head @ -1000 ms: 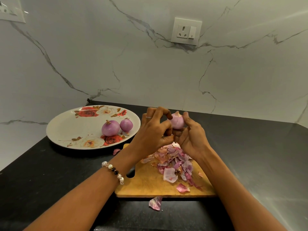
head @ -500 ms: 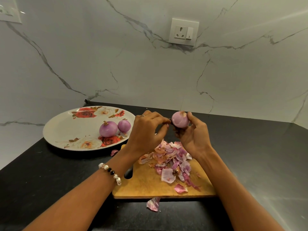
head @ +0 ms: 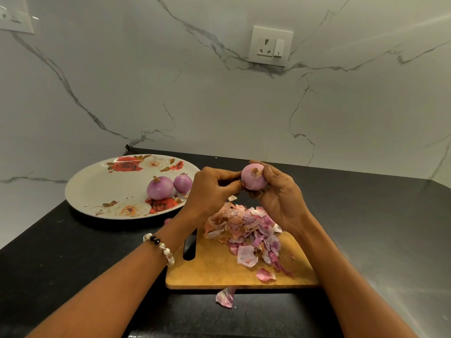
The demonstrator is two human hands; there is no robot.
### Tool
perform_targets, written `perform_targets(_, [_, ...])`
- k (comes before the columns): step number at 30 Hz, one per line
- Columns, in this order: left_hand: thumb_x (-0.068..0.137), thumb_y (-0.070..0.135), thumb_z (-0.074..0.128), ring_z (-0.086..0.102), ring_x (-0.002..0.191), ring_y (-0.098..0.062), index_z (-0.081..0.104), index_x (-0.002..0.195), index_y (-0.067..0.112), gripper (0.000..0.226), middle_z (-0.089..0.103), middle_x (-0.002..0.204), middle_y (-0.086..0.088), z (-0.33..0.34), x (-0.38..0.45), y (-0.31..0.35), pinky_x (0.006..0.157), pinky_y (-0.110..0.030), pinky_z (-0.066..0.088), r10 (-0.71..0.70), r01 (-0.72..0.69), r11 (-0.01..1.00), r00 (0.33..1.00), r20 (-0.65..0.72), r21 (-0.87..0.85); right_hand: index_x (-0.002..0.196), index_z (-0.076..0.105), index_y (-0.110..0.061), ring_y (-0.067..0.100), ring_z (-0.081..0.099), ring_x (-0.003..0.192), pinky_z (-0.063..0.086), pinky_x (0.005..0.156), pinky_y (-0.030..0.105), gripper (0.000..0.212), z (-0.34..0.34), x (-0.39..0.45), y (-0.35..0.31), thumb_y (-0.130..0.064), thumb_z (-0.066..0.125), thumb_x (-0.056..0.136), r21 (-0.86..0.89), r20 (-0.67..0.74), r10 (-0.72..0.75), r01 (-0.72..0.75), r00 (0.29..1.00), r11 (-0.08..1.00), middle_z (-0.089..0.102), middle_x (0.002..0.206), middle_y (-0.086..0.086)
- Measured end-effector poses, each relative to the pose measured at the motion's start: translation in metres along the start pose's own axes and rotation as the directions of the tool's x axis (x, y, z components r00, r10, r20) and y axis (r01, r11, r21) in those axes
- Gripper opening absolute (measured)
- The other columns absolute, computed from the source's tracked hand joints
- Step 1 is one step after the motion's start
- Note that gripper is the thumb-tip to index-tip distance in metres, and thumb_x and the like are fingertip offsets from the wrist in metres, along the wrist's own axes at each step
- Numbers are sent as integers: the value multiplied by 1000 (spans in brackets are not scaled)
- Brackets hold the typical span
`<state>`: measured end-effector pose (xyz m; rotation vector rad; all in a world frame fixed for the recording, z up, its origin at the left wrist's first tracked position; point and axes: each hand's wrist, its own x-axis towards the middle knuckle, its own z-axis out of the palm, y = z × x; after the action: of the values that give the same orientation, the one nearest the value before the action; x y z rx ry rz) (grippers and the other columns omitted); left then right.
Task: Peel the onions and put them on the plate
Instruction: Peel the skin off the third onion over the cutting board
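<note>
The right hand [head: 280, 198] cups a peeled onion [head: 253, 176] (root end up) above the cutting board [head: 214, 272]; the left hand [head: 210, 191] pinches its side with curled fingertips.

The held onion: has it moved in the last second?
Yes. The onion in the right hand has drifted right, away from the plate, and its root end now faces the camera.

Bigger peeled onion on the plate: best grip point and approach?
Take the larger onion across its round middle, coming from above. Its stem tip points up. The smaller onion sits close on its right, so place fingers front and back, clear of the plate.
</note>
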<state>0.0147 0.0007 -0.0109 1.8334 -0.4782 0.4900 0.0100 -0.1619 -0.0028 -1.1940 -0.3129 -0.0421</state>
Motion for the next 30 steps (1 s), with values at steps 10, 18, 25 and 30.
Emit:
perform_targets(10, [81, 15, 71, 67, 85, -13, 69, 111, 11, 30, 71, 97, -2, 1, -3, 1, 77, -24, 57, -35, 38, 995, 999, -39, 96, 115, 64, -13, 22, 67, 94, 57, 67, 24, 34, -1, -2, 3, -27, 50, 88, -192, 92, -44, 61, 995, 979, 66, 111, 11])
perform_targets(18, [81, 11, 72, 66, 79, -8, 70, 107, 12, 27, 69, 89, 2, 2, -4, 0, 72, -19, 56, -99, 108, 990, 990, -97, 87, 115, 64, -13, 21, 69, 100, 60, 78, 29, 27, -1, -1, 5, -19, 46, 96, -231, 116, -60, 86, 991, 969, 69, 110, 5])
perform_targets(25, [85, 9, 66, 68, 84, -9, 72, 105, 13, 22, 72, 95, 1, -4, -2, 3, 74, -19, 56, -53, 60, 995, 995, -84, 80, 106, 66, -7, 19, 71, 92, 60, 73, 27, 31, 1, -1, -1, -11, 36, 104, 0, 6, -12, 12, 1000, 1000, 70, 107, 7])
perform_targets(30, [88, 13, 61, 69, 75, -10, 73, 97, 11, 15, 73, 89, -2, -3, -1, 4, 67, -25, 59, -46, 53, 996, 992, -117, 65, 100, 67, -12, 20, 69, 86, 60, 70, 29, 31, -3, 1, -3, -10, 37, 105, 23, -124, -14, 17, 992, 1000, 70, 100, 3])
